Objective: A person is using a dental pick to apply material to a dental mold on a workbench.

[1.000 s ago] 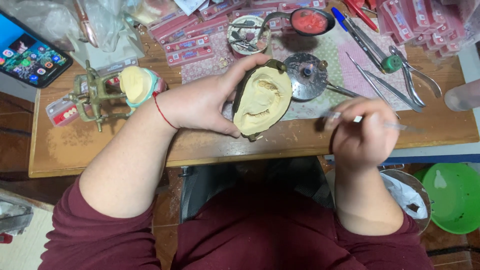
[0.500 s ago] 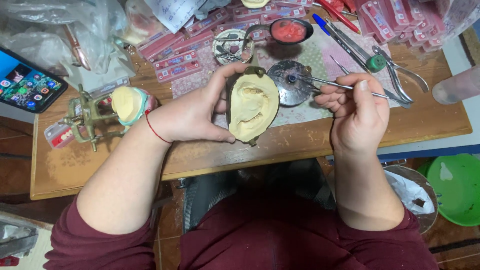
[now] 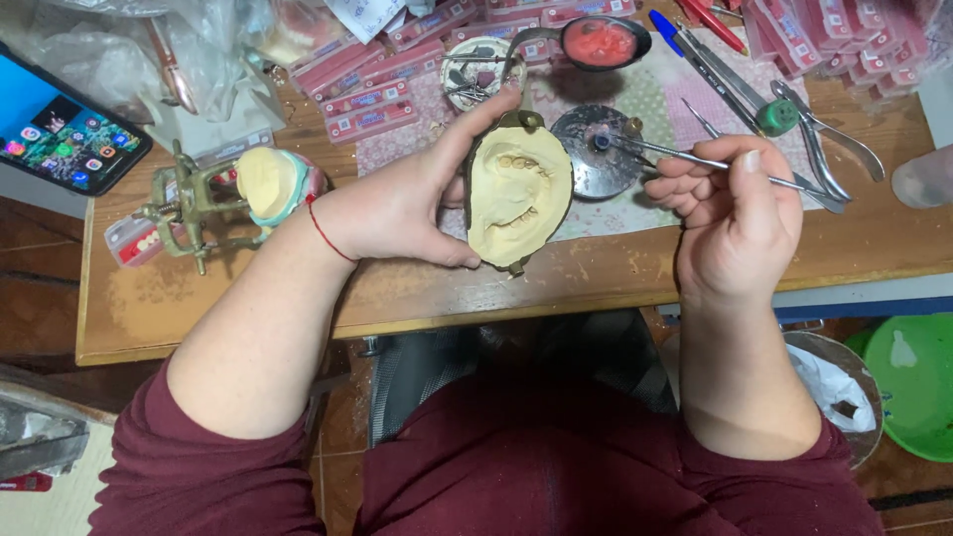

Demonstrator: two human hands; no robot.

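A cream plaster dental cast [image 3: 518, 194] in a dark flask sits above the worktop [image 3: 615, 273] edge, left hand [image 3: 402, 208] fingers clamped around it. Right hand [image 3: 730, 218] fingers pinch a thin metal instrument [image 3: 695, 164], its tip now at the round metal dish [image 3: 596, 149]. Red-and-clear tooth packets [image 3: 362, 99] lie behind; the cast has turned more upright.

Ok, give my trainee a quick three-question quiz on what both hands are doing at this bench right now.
1. True or false: the left hand holds the cream plaster dental cast in its brass flask.
2. Which does the right hand hold? A) the thin metal probe B) the blue pen C) the steel pliers
3. Where does the probe's tip point: at the round metal dish or at the smartphone?

Key: 1 true; 2 A; 3 the round metal dish.
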